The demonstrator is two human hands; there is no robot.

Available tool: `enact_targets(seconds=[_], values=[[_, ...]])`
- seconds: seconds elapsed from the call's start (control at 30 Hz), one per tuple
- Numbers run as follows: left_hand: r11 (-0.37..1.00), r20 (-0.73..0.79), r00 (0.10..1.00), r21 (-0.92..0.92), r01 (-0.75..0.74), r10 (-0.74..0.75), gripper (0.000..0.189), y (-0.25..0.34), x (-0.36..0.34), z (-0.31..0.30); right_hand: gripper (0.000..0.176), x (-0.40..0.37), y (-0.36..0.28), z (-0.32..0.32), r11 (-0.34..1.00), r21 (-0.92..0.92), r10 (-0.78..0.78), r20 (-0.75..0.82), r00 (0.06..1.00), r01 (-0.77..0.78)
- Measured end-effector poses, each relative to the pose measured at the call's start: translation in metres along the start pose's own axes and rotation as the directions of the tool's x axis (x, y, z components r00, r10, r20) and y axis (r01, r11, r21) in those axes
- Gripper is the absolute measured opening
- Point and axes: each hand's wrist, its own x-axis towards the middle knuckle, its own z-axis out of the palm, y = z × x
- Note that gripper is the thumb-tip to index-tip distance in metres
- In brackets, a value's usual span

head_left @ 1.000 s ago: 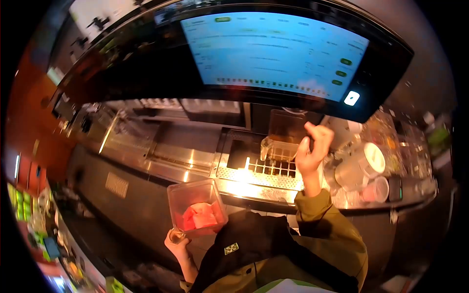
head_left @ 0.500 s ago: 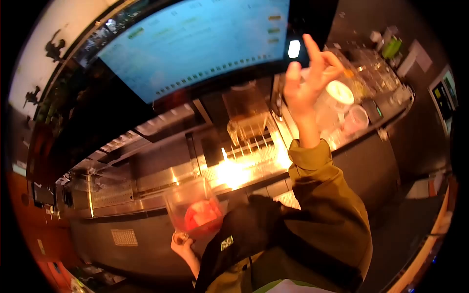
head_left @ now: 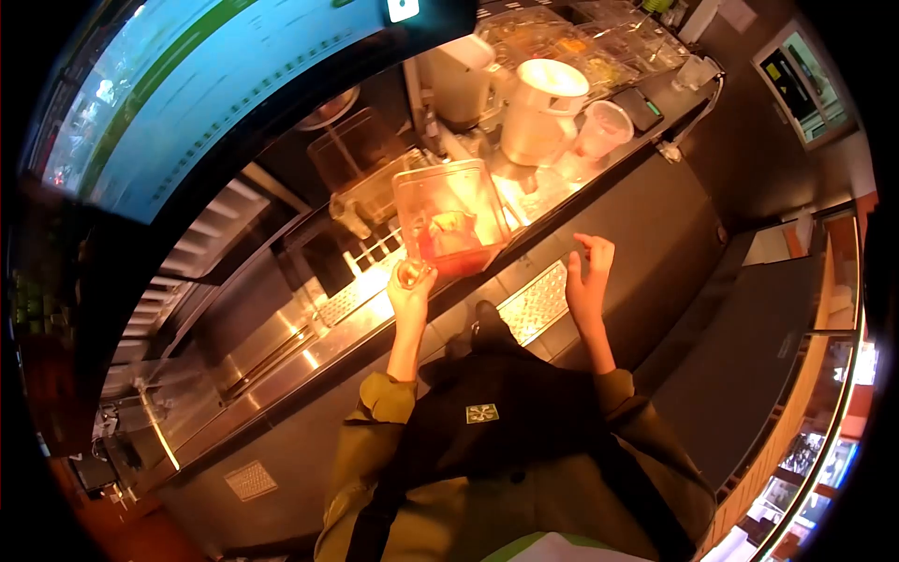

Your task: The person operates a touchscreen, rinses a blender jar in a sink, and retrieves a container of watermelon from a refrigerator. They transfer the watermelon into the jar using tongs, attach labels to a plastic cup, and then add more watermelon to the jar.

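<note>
My left hand (head_left: 410, 292) grips the base of a clear square blender jar (head_left: 451, 214) with red fruit pieces at its bottom, held up over the steel counter edge (head_left: 375, 323). My right hand (head_left: 590, 276) hangs free below the counter front, fingers spread, holding nothing. Behind the jar a second, empty clear jar (head_left: 361, 167) stands on the metal drain grid (head_left: 375, 255).
To the right on the counter stand a steel pitcher with a white lid (head_left: 541, 114), a clear plastic cup (head_left: 603, 128) and a white machine (head_left: 461, 77). A large lit screen (head_left: 178, 98) hangs overhead at left. A dark cabinet front (head_left: 655, 215) runs below the counter.
My left hand has lifted the jar with fruit from low near my body up to the counter. My right hand dropped from up near the screen down to the counter front. The view swung right.
</note>
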Motion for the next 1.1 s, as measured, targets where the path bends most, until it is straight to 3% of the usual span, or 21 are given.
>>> enact_targets(seconds=[0.2,0.3,0.33,0.4,0.5,0.53,0.57,0.63,0.7,0.73,0.8,0.87,0.93,1.0,1.07,1.1], values=[[0.985,-0.039,0.993,-0.128,-0.112,0.107,0.026,-0.053,0.043,0.045,0.021,0.034,0.082,-0.03,0.993,0.037,0.115,-0.028,0.993,-0.114],[0.996,-0.091,0.993,-0.048,-0.079,0.074,0.026,-0.06,0.046,0.063,0.021,0.053,0.102,-0.032,0.983,0.051,0.178,0.008,0.984,-0.178],[0.985,-0.072,0.996,-0.172,0.035,-0.048,0.028,-0.057,0.04,0.071,0.021,0.06,0.109,-0.03,0.983,0.071,0.168,0.033,0.985,-0.17],[0.974,-0.011,1.0,0.227,-0.002,0.004,0.034,-0.084,0.051,0.059,0.022,0.067,0.114,-0.026,0.99,0.015,0.135,0.111,0.985,-0.138],[0.807,0.18,0.953,0.508,-0.302,0.243,0.042,-0.048,0.048,0.05,0.023,0.065,0.13,-0.013,0.982,0.069,0.159,0.178,0.971,-0.173],[0.798,0.076,0.963,0.544,-0.258,0.26,0.046,-0.032,0.051,0.042,0.023,0.061,0.134,-0.009,0.974,0.081,0.191,0.193,0.962,-0.21],[0.742,-0.042,0.888,0.569,-0.356,0.458,0.047,-0.031,0.064,0.024,0.023,0.057,0.138,-0.006,0.963,0.09,0.23,0.203,0.952,-0.252],[0.753,-0.427,0.673,0.582,-0.306,0.603,0.052,-0.02,0.089,-0.012,0.022,0.052,0.141,-0.002,0.954,0.119,0.243,0.231,0.942,-0.275],[0.602,-0.441,0.568,0.789,-0.123,0.694,0.057,-0.003,0.115,-0.038,0.021,0.045,0.141,0.002,0.95,0.132,0.242,0.256,0.936,-0.281],[0.65,-0.435,0.634,0.747,-0.142,0.639,0.063,-0.012,0.136,-0.063,0.021,0.043,0.141,0.005,0.953,0.136,0.229,0.266,0.936,-0.272],[0.93,-0.457,0.871,0.368,0.001,0.18,0.068,-0.021,0.158,-0.085,0.02,0.041,0.138,0.011,0.953,0.152,0.211,0.283,0.936,-0.261],[0.952,-0.551,0.825,0.302,0.057,0.126,0.071,-0.046,0.17,-0.094,0.019,0.037,0.135,0.015,0.949,0.17,0.207,0.301,0.931,-0.266],[0.957,-0.471,0.882,0.262,0.126,0.013,0.064,-0.041,0.167,-0.094,0.017,0.031,0.135,0.021,0.954,0.179,0.18,0.3,0.937,-0.241],[0.971,-0.482,0.844,0.158,-0.181,0.236,0.04,-0.027,0.16,-0.063,0.016,0.023,0.143,0.026,0.959,0.177,0.162,0.3,0.94,-0.222],[0.981,-0.524,0.836,0.177,-0.079,0.162,0.04,-0.026,0.16,-0.063,0.016,0.02,0.135,0.025,0.967,0.158,0.15,0.287,0.946,-0.201],[0.992,-0.387,0.918,0.12,-0.039,0.083,0.041,-0.019,0.151,-0.065,0.016,0.014,0.139,0.025,0.962,0.168,0.165,0.272,0.948,-0.215]])
